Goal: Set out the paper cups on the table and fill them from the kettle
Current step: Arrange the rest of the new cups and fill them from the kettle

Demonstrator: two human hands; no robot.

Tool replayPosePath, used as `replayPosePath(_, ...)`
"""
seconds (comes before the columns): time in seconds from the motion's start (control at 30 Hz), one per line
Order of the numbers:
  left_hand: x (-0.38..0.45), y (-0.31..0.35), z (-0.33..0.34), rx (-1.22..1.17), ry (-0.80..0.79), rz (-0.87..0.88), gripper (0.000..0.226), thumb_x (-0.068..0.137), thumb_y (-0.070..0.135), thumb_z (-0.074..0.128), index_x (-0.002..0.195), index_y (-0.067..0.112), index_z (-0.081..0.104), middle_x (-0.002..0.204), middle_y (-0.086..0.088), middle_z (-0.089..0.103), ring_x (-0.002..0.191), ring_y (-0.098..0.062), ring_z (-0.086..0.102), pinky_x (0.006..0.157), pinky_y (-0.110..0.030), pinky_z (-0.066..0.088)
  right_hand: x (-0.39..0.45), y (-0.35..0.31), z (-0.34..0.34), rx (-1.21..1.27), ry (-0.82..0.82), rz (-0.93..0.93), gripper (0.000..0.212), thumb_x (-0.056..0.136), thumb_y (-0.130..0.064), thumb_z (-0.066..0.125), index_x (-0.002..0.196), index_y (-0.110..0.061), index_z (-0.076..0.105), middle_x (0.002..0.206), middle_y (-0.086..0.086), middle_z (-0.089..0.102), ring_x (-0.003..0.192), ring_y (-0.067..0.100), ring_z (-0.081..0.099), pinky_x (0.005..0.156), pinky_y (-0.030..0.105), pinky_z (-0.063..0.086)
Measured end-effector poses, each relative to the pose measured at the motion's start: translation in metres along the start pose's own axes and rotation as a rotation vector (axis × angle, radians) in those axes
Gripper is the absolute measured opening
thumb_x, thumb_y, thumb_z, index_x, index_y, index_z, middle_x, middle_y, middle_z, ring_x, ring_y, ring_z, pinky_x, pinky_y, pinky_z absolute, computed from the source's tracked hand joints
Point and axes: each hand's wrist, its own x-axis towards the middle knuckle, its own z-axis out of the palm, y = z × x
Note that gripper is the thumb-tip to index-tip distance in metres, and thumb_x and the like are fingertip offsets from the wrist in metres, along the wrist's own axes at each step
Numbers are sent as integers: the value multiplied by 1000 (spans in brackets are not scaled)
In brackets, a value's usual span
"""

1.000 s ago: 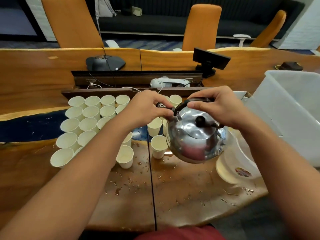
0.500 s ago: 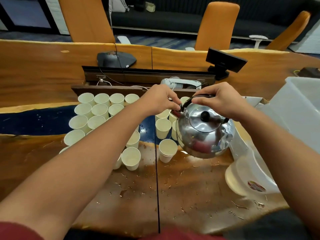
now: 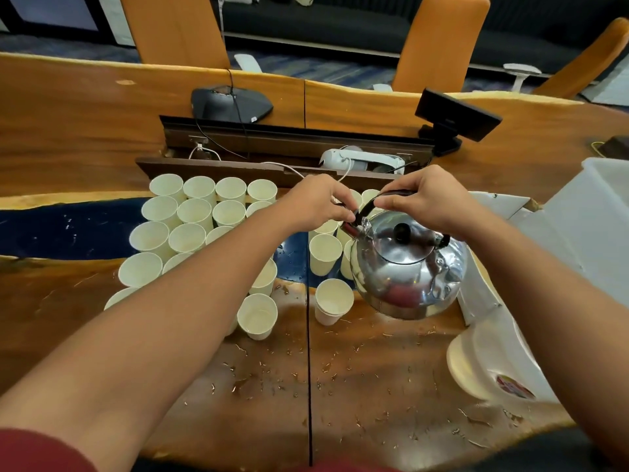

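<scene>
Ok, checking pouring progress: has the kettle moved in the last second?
Yes, slightly: the kettle now sits higher or farther back against the nearest standing cup, still to that cup's right.

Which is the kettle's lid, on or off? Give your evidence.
On. The lid sits seated on the kettle, its black knob on top, while the right hand holds the handle.

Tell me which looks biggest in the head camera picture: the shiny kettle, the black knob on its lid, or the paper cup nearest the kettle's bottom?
Largest to smallest, as they look in the head view:
1. kettle
2. paper cup
3. black knob
The kettle is held up nearer the camera, which may exaggerate its size, but the order is clear.
</scene>
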Motion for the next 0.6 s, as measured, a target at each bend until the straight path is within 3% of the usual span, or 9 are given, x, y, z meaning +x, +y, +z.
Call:
replayPosePath(0.2, 5, -6, 5, -2, -12, -2, 12, 85, 22, 77, 92, 31, 73, 93, 10, 69, 97, -14, 65, 89, -36, 51, 9, -1, 2, -85, -27, 25, 20, 84, -41, 77, 98, -28, 78, 92, -6, 73, 88, 9, 64, 70, 24, 44)
replayPosePath(0.33, 7, -8, 6, 8, -22, 1, 13, 85, 21, 77, 94, 29, 73, 91, 14, 67, 98, -13, 66, 88, -34, 50, 13, -2, 1, -119, -37, 33, 24, 84, -43, 76, 102, -27, 78, 97, -6, 71, 93, 10, 61, 76, 24, 41)
replayPosePath(0.6, 12, -8, 10, 15, -6, 17, 13, 85, 21, 76, 97, 27, 73, 97, 11, 65, 100, -15, 64, 87, -36, 50, 14, -6, -5, -145, -57, 33, 19, 84, -40, 77, 99, -29, 78, 91, -7, 71, 89, 9, 61, 75, 25, 42)
